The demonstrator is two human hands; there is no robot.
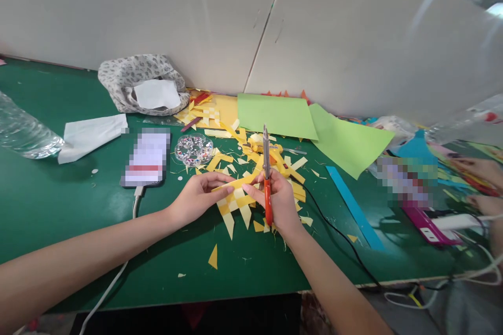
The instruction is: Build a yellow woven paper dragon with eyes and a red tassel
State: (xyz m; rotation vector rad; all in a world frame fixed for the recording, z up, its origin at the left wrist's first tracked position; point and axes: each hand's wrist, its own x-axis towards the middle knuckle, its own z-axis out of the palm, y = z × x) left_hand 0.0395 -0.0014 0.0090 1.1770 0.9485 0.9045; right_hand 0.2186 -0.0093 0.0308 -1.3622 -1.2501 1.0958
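Observation:
Between my two hands is a woven piece of yellow and cream paper strips (236, 200), with pointed strip ends hanging toward me. My left hand (192, 199) pinches its left side, thumb on top and fingers behind. My right hand (281, 201) grips the right end of a yellow strip between thumb and fingers. Also in my right hand is a pair of scissors (267, 178), red-handled, blades together and pointing away from me. Loose yellow and cream paper scraps lie under and around both hands. Just behind them is a yellow glue gun (261, 142), partly covered by scraps.
Left of my hands are a round case of beads (194, 149), a charging phone (147, 157) and a patterned cloth pouch (141, 70). Green paper sheets (275, 115) lean at the back. A blue strip (353, 207) and a black cord lie right; another person's hands (481, 172) are at far right.

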